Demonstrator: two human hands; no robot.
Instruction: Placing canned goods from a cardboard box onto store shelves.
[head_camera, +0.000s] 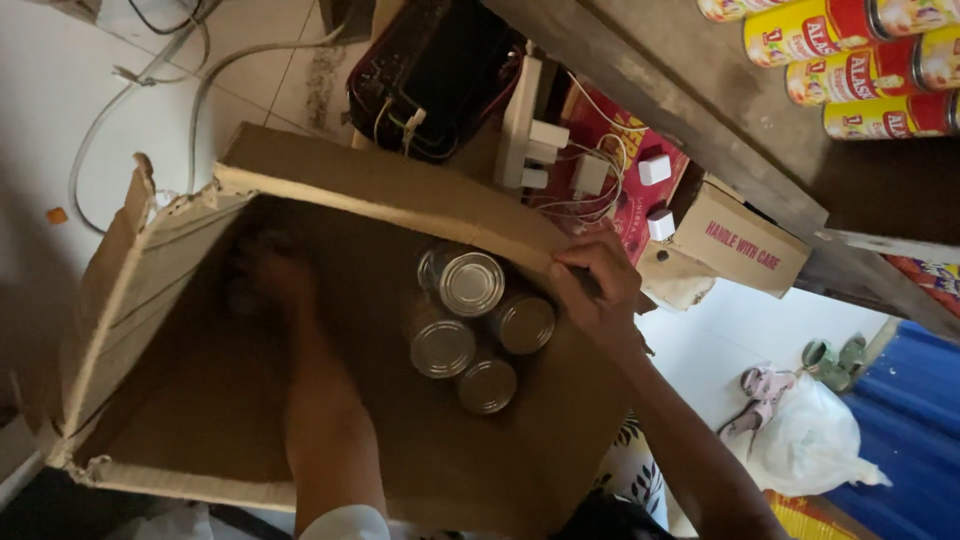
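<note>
A large open cardboard box (130, 300) fills the middle of the head view. Several silver-topped tin cans (470, 325) stand upright together on its floor at the right side. My left hand (265, 275) reaches deep into the dark far corner of the box, blurred; whether it holds anything cannot be made out. My right hand (595, 285) grips the box's right rim, fingers curled over the cardboard edge just beside the cans.
A wooden shelf (700, 110) runs across the upper right with yellow-and-red cans (850, 60) lying on it. A white power strip with plugs (530, 130), a small brown carton (740, 240), cables on the white tile floor, sandals and a white plastic bag (810, 440) lie around.
</note>
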